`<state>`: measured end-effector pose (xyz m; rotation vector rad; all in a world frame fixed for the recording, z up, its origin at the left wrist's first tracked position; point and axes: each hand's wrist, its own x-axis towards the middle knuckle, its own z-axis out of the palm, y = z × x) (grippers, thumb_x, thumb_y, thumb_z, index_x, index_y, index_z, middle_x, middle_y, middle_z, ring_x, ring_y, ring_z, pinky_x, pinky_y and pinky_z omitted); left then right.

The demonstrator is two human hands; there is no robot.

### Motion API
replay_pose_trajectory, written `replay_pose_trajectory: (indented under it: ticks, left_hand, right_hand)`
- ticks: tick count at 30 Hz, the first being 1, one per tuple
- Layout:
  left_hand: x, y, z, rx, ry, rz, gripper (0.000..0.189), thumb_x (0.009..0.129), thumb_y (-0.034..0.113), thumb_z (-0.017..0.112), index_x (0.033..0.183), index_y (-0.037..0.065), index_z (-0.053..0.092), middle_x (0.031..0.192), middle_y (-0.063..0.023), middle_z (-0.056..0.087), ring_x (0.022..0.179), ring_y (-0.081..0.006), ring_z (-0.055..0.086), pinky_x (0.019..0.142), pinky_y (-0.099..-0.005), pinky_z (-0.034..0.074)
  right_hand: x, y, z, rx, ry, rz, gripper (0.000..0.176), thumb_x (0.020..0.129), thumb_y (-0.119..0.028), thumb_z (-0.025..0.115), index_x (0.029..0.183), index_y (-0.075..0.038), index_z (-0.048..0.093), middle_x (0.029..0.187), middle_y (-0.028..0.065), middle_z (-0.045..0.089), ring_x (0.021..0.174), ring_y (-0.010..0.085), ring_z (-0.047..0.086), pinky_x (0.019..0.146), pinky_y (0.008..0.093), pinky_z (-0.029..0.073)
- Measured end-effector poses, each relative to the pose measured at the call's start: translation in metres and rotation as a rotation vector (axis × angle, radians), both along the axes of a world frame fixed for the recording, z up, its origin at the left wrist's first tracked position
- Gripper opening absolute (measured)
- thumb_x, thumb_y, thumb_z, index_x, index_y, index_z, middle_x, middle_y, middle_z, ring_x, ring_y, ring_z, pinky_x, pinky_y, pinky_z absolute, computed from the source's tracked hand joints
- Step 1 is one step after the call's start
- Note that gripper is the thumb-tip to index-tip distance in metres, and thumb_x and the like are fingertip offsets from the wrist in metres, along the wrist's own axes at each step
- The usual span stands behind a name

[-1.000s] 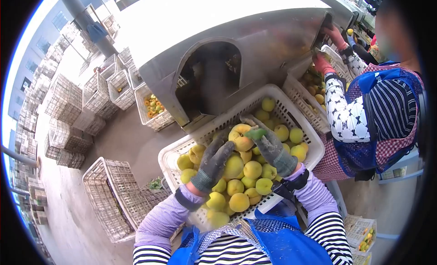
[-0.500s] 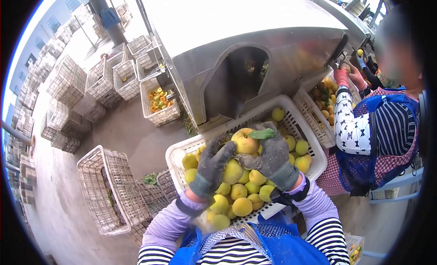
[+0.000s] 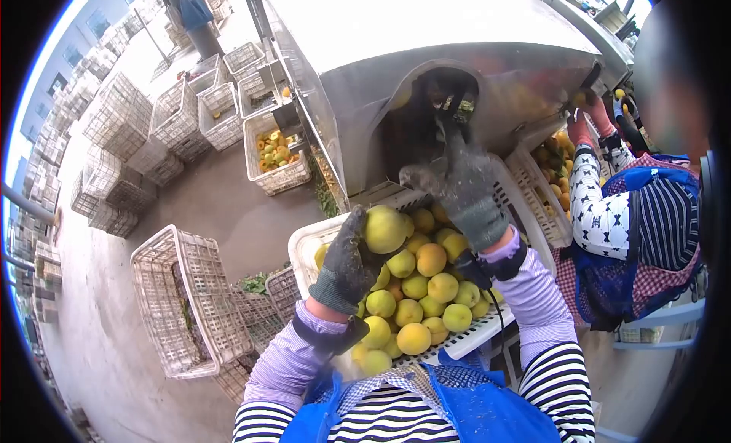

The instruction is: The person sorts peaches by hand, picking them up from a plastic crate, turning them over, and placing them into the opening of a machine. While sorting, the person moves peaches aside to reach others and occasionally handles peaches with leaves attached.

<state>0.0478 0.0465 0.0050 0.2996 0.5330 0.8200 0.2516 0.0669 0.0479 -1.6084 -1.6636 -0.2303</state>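
My left hand [image 3: 344, 266], in a dark grey work glove, is closed around a yellow-green peach [image 3: 386, 229] above the left part of a white plastic crate [image 3: 301, 249]. Several yellow and greenish peaches [image 3: 415, 286] fill that crate in front of my body. Beyond the crate's far side, my gloved right hand [image 3: 474, 193] reaches to the arched opening [image 3: 400, 142] of a metal machine [image 3: 525, 85]. Its fingers are stretched out and its thumb spread to the left, with no fruit visible in it. The fingertips are dim against the dark opening.
To my right a co-worker [image 3: 609, 207] in gloves stands beside another crate of peaches [image 3: 552, 176]. A crate of cut fruit [image 3: 278, 172] is on the floor at the machine's left. A tilted crate [image 3: 183, 298] and stacked crates [image 3: 114, 115] stand further left.
The leafy peach that both hands held is no longer seen in them. My right hand has moved up and away to the machine opening. My left hand now holds a yellow-green peach.
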Motion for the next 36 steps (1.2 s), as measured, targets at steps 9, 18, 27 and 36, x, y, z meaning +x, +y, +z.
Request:
replay_pose_trajectory:
  ticks: [9,18,27,36]
  left_hand:
    - [0.013,-0.027,-0.001,0.268,0.23,-0.122,0.052,0.105,0.043,0.044,0.136,0.002,0.049,0.131,-0.0146,0.058,0.116,-0.0256,0.06,0.1,-0.0399,0.051]
    - [0.005,-0.028,0.014,0.655,0.5,-0.148,0.045,0.105,0.033,0.047,0.138,0.002,0.048,0.125,-0.0104,0.059,0.114,-0.0194,0.057,0.098,-0.0346,0.045]
    - [-0.001,-0.012,0.004,0.338,0.306,0.007,0.049,0.106,0.033,0.046,0.144,0.001,0.042,0.128,-0.0114,0.058,0.111,-0.0195,0.058,0.092,-0.029,0.049]
    - [0.03,0.03,-0.035,1.429,1.208,-0.618,0.046,0.098,0.023,0.05,0.139,0.002,0.048,0.132,-0.0209,0.058,0.125,-0.0335,0.053,0.103,-0.0417,0.044]
  right_hand:
    - [-0.028,-0.095,-0.027,-0.172,-0.021,0.282,0.087,0.064,-0.044,0.088,0.135,-0.008,0.052,0.125,0.0167,0.056,0.111,0.035,0.059,0.091,0.0455,0.05]
    - [-0.007,-0.108,0.003,-0.374,0.245,0.405,0.087,0.058,-0.035,0.094,0.128,0.0,0.056,0.115,0.0147,0.057,0.103,0.0312,0.062,0.091,0.0394,0.052]
    - [-0.003,-0.004,-0.01,-0.362,-0.006,-0.072,0.059,0.071,-0.048,0.082,0.111,-0.006,0.066,0.099,0.0147,0.068,0.085,0.0342,0.067,0.074,0.0455,0.055]
    - [0.023,-0.006,-0.034,-0.507,0.109,0.074,0.056,0.078,-0.051,0.074,0.113,-0.008,0.064,0.103,0.0161,0.069,0.094,0.0347,0.068,0.084,0.0449,0.054]
